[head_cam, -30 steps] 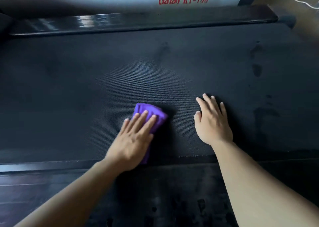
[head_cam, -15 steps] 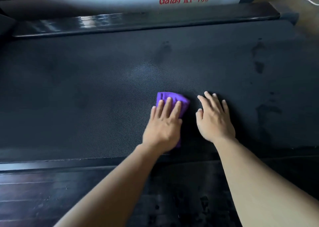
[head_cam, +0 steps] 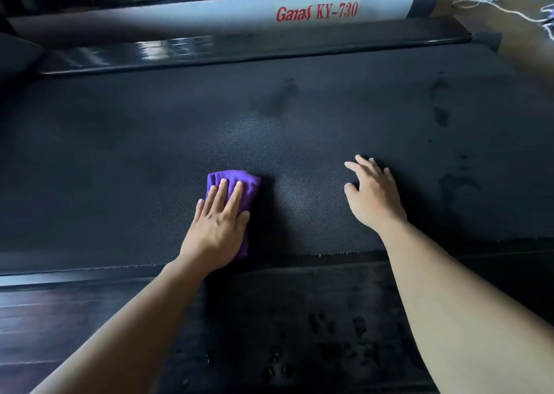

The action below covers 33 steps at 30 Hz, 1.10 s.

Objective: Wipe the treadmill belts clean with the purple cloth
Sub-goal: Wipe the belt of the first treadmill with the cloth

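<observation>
— On the treadmill belt [head_cam: 299, 142], where is the purple cloth [head_cam: 239, 184]?
— It lies folded near the front edge, under the left hand [head_cam: 218, 228] — fingers straight and together, pressing it flat, not gripping.
— And the right hand [head_cam: 371, 193]?
— Open, fingers a little spread, resting on the belt, well apart from the cloth. It holds nothing. Dark stains [head_cam: 440, 115] show at the right.

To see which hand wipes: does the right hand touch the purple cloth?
Apart. The head view shows bare treadmill belt between the right hand and the purple cloth.
</observation>
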Each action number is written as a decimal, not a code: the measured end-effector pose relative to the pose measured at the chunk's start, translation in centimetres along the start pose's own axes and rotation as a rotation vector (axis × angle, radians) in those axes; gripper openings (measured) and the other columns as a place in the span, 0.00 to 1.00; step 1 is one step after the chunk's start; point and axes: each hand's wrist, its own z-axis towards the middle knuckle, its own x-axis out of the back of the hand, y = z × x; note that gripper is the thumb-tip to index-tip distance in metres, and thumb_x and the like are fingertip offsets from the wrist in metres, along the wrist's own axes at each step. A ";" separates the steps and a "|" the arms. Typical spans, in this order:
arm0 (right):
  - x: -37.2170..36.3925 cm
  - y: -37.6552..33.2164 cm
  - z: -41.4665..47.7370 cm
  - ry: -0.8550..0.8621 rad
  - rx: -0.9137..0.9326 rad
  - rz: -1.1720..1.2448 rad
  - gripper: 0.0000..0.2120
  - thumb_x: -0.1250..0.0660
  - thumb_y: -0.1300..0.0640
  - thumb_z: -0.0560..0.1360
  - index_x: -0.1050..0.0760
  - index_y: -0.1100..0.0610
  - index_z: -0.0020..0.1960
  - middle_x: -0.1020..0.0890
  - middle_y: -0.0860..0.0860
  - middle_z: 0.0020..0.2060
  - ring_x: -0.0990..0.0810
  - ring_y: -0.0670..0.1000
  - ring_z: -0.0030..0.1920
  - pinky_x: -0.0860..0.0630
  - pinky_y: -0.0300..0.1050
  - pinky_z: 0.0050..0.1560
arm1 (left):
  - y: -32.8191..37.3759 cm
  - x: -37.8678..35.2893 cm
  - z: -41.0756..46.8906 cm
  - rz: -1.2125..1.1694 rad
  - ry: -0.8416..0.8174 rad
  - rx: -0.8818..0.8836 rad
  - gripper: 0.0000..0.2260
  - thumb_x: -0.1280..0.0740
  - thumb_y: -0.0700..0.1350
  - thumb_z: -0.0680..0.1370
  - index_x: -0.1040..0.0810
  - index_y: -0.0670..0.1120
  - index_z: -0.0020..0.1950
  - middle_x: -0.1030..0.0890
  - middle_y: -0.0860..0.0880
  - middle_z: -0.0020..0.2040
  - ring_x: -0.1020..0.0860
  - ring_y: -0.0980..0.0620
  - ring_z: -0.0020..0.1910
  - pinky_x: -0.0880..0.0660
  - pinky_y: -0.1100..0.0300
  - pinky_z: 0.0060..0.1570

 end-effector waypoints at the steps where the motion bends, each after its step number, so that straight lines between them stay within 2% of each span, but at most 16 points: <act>1: 0.2 0.0 0.0 -0.012 -0.002 0.027 0.23 0.39 0.58 0.79 0.32 0.51 0.73 0.40 0.49 0.78 0.48 0.50 0.79 0.58 0.50 0.78 | 0.2 -0.1 0.2 0.000 0.001 0.010 0.27 0.48 0.56 0.82 0.54 0.54 0.79 0.55 0.48 0.80 0.57 0.47 0.78 0.57 0.50 0.75; 5: 1.9 -0.1 -0.5 -0.124 -0.010 0.173 0.20 0.38 0.59 0.79 0.29 0.51 0.71 0.38 0.50 0.78 0.49 0.51 0.79 0.59 0.45 0.77 | 0.8 -0.4 0.4 -0.014 0.015 0.049 0.27 0.49 0.55 0.82 0.54 0.54 0.79 0.55 0.48 0.80 0.57 0.47 0.78 0.57 0.48 0.76; 8: 4.1 1.1 -2.0 -0.095 -0.058 0.250 0.19 0.38 0.56 0.80 0.28 0.50 0.70 0.32 0.49 0.74 0.41 0.49 0.76 0.47 0.43 0.74 | 1.7 -0.4 0.6 -0.047 0.003 0.104 0.27 0.49 0.55 0.82 0.54 0.53 0.79 0.56 0.47 0.80 0.58 0.46 0.78 0.57 0.48 0.76; 10: 5.9 3.2 -3.4 -0.029 -0.093 0.223 0.18 0.38 0.55 0.80 0.29 0.49 0.69 0.29 0.47 0.69 0.33 0.49 0.70 0.38 0.42 0.68 | 3.3 -0.7 0.9 -0.064 0.008 0.127 0.28 0.48 0.55 0.82 0.54 0.52 0.79 0.56 0.45 0.80 0.57 0.45 0.78 0.56 0.47 0.76; 11: 6.8 4.5 -4.2 0.002 -0.101 0.187 0.18 0.38 0.55 0.80 0.29 0.49 0.69 0.28 0.47 0.68 0.32 0.49 0.69 0.36 0.43 0.68 | 4.4 -0.9 1.1 -0.064 0.015 0.117 0.28 0.48 0.55 0.82 0.53 0.51 0.80 0.56 0.45 0.80 0.57 0.43 0.78 0.55 0.46 0.75; 15: 10.3 9.9 -6.9 0.111 -0.119 -0.035 0.18 0.37 0.56 0.79 0.28 0.53 0.69 0.28 0.51 0.71 0.36 0.56 0.74 0.40 0.51 0.73 | 10.3 -2.3 2.5 -0.049 0.013 0.010 0.28 0.47 0.55 0.82 0.52 0.49 0.80 0.54 0.43 0.79 0.55 0.41 0.78 0.55 0.45 0.75; 19: 11.8 14.1 -8.7 0.053 -0.253 -0.204 0.21 0.38 0.53 0.80 0.32 0.54 0.73 0.34 0.53 0.76 0.43 0.57 0.78 0.46 0.57 0.76 | 17.5 -4.0 3.5 -0.037 -0.033 -0.108 0.29 0.47 0.55 0.81 0.53 0.49 0.79 0.55 0.43 0.80 0.57 0.42 0.78 0.56 0.45 0.75; 22: 11.2 15.3 -9.5 0.015 -0.323 -0.243 0.24 0.41 0.50 0.81 0.36 0.52 0.76 0.40 0.51 0.78 0.46 0.56 0.79 0.49 0.55 0.77 | 20.9 -5.0 2.8 -0.041 -0.087 -0.242 0.28 0.48 0.54 0.81 0.54 0.50 0.79 0.56 0.46 0.80 0.58 0.45 0.78 0.59 0.47 0.75; 27: 11.1 15.4 -9.8 0.029 -0.338 -0.223 0.24 0.42 0.49 0.81 0.37 0.50 0.76 0.41 0.50 0.79 0.45 0.57 0.78 0.47 0.53 0.77 | 16.1 -4.1 0.6 -0.041 -0.080 -0.266 0.27 0.50 0.56 0.81 0.53 0.53 0.79 0.54 0.47 0.80 0.55 0.46 0.78 0.55 0.47 0.74; 29: 11.2 15.4 -9.8 0.037 -0.332 -0.214 0.24 0.42 0.50 0.81 0.36 0.51 0.76 0.40 0.50 0.79 0.44 0.57 0.78 0.46 0.54 0.77 | 12.5 -3.4 0.3 -0.020 -0.047 -0.189 0.28 0.52 0.57 0.80 0.52 0.53 0.79 0.53 0.46 0.80 0.53 0.44 0.78 0.52 0.45 0.74; 33: 11.2 15.5 -9.7 0.047 -0.318 -0.212 0.24 0.40 0.50 0.80 0.35 0.51 0.75 0.39 0.51 0.78 0.43 0.58 0.78 0.44 0.56 0.76 | 9.1 -2.5 1.7 -0.049 -0.021 -0.004 0.27 0.46 0.52 0.82 0.51 0.52 0.79 0.53 0.46 0.80 0.54 0.45 0.78 0.54 0.45 0.75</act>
